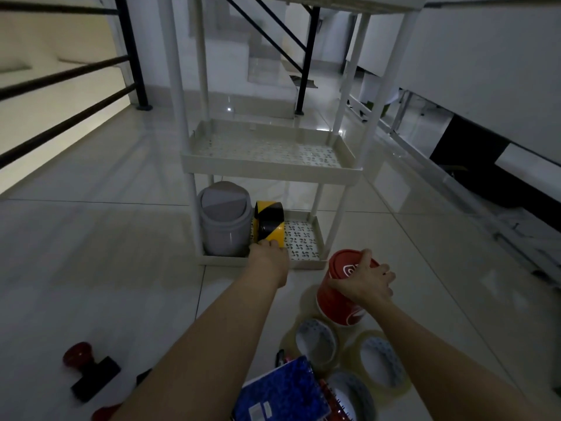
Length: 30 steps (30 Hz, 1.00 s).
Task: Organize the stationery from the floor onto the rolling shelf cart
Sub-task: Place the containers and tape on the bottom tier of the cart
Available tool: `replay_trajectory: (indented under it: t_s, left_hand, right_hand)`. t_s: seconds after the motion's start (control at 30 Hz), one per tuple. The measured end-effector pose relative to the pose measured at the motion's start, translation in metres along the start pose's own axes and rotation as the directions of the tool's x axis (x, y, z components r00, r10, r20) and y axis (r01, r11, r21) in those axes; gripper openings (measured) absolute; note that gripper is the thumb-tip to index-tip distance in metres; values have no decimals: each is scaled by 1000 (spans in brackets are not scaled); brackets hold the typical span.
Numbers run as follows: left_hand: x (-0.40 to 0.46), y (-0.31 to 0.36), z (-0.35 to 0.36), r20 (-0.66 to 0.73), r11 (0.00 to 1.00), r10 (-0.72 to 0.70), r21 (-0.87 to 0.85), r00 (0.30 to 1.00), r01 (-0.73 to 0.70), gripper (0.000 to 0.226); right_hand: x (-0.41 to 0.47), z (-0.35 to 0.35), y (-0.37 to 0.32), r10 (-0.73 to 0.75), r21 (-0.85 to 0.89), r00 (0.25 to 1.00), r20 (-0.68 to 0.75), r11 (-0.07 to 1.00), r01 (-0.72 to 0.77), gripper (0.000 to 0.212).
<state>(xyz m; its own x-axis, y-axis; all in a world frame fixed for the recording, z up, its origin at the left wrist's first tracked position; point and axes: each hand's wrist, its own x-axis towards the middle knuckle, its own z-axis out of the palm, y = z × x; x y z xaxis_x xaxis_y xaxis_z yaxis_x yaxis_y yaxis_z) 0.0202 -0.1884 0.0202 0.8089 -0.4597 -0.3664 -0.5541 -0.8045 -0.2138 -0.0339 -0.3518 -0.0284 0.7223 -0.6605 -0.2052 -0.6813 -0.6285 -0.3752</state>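
The cream rolling shelf cart (270,165) stands ahead on the tiled floor. On its bottom shelf (315,259) a grey swing-lid bin (224,220) sits at the left, and a yellow-and-black striped tape roll (269,221) stands on edge beside it. My left hand (268,253) holds the near side of that roll, fingers curled on it. My right hand (364,276) grips the top rim of a red cup-shaped container (337,299) above the floor. Clear tape rolls (315,341) and a blue spiral notebook (282,390) lie near me.
A red-handled black stamp (91,372) lies on the floor at the lower left. The middle shelf (267,147) of the cart holds nothing. A black stair railing (60,98) runs along the left, and white furniture (485,86) lines the right.
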Motion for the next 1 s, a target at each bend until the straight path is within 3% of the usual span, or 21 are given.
replay_trajectory:
  t_s: [0.1,0.17,0.3,0.5,0.67,0.9,1.0]
  left_hand:
    - [1,1,0,-6,1000,-8,-1,1000,8,52]
    - [3,1,0,-11,1000,-28,-7,1000,28,54]
    - [4,2,0,-26,996,-86,-22,996,85,55]
    - [10,-17,4,-115,979,-194,-88,974,184,54]
    - [16,-29,9,-221,974,-210,-132,953,184,55]
    - [42,-31,9,-317,994,-69,-103,946,39,62]
    - [58,-30,14,-327,992,-56,-126,943,16,61]
  right_hand:
    - [0,-6,-7,134,205,991,-24,971,-126,86]
    - [1,-9,-14,139,277,990,-34,953,-125,83]
    - [-5,-18,-36,-90,208,990,-109,972,111,88]
    - [-19,-21,-63,-410,-4,891,-193,909,417,92]
    - [-13,-14,-75,-428,-6,876,-222,899,437,85]
    - [4,2,-85,-328,48,863,-383,926,374,75]
    - [14,14,-88,-408,8,810,-420,891,453,74]
